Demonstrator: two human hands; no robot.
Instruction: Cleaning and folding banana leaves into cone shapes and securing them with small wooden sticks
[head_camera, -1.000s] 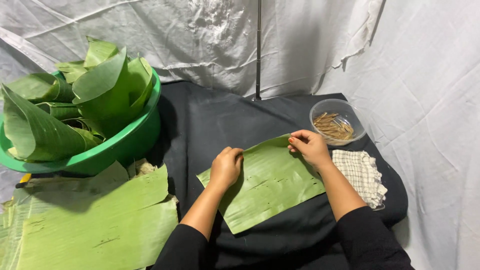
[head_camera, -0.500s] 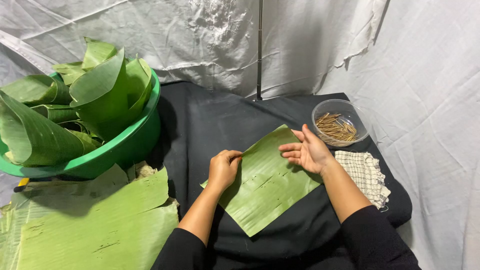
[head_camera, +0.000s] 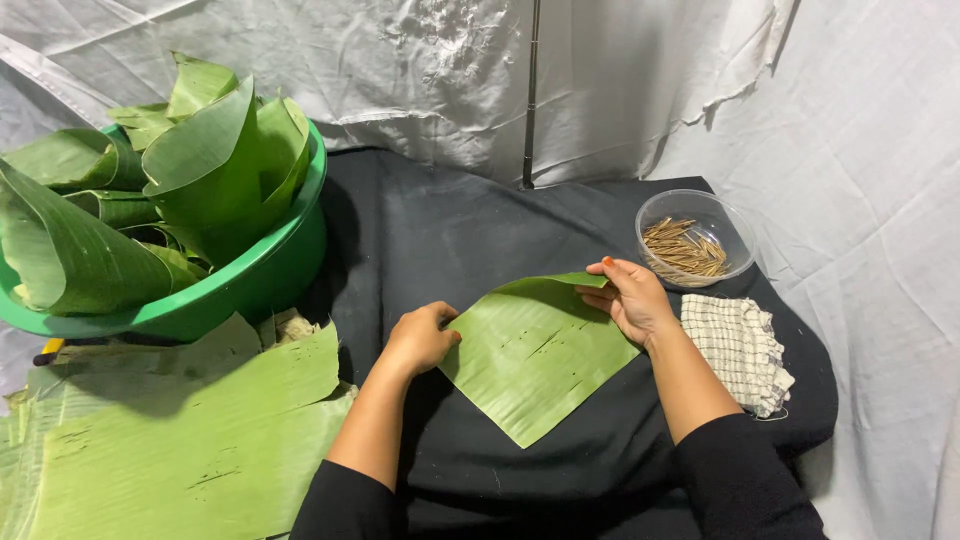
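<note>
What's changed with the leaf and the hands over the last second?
The leaf piece has been turned from lying crosswise to point-down, like a diamond. The right hand, flat on it half a second ago, now pinches the far corner and curls it up. The left hand stays on the left corner. The green basin, bowl of sticks, checked cloth and stacked leaves have not moved.

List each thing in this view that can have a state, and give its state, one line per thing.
banana leaf piece: flat on the black cloth, far corner lifted and curling over
left hand: holding down the leaf's left corner
right hand: pinching the lifted corner
green basin: full of rolled leaves
clear bowl: holds thin brown sticks
checked cloth: crumpled
large leaves: spread flat, stacked
</note>
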